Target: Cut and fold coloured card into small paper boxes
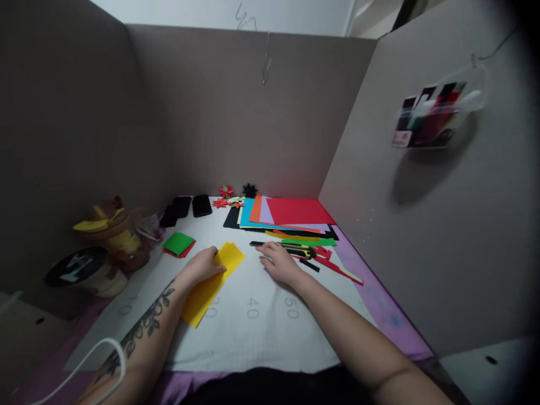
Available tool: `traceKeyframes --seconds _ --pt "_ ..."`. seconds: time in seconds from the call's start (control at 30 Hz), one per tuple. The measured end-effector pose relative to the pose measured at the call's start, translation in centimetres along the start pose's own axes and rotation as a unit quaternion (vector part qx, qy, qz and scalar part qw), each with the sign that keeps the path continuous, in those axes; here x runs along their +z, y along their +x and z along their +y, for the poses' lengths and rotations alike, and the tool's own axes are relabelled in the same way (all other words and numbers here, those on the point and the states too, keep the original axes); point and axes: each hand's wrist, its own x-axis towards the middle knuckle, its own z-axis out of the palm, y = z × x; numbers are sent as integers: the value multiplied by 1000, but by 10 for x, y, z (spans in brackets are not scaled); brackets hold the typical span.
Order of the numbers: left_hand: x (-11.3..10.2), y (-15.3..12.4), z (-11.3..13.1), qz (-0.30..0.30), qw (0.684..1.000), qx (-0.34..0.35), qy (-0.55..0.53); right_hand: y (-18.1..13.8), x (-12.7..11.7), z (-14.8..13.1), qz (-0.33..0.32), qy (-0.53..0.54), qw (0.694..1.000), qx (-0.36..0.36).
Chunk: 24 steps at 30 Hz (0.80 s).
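Note:
My left hand grips a folded sheet of yellow paper, its thumb lying over the paper's right edge. The sheet slants across the white cloth in front of me. My right hand is over a yellow-and-black utility knife, near its blade end. The fingers of that hand are stretched out and a little apart. It hides part of the knife, and I cannot tell whether the fingertips press on it.
Coloured sheets are stacked at the back right, with paper strips near the knife. Green squares lie left. Folded paper stars and dark flat objects sit at the back. Tubs stand left; grey panels surround the table.

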Motion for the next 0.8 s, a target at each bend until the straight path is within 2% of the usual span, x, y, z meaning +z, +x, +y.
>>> traceKeyframes --seconds 0.07,0.13,0.23,0.3,0.37,0.43,0.5,0.6,0.7,0.8 --pt "-1 -1 5 18 998 17 -50 0 11 -8 13 97 995 20" --pt "-2 -5 14 34 985 34 -169 0 22 -17 51 222 970 83" --pt "-2 -11 28 59 917 47 -392 1 32 -28 99 396 899 155" --pt "1 -16 36 91 872 56 -478 1 34 -36 84 470 865 150" --pt "5 -20 42 117 850 67 -509 1 33 -43 56 513 846 138" --pt "8 -23 45 118 842 82 -520 1 32 -48 48 536 830 143" --pt "9 -27 47 98 837 105 -528 2 31 -51 66 559 809 169" --pt "8 -32 50 51 831 157 -532 4 29 -52 102 613 756 205" --pt "7 -37 56 37 841 191 -505 5 28 -52 124 652 718 209" --pt "8 -41 65 37 854 176 -489 5 30 -55 124 663 705 217"
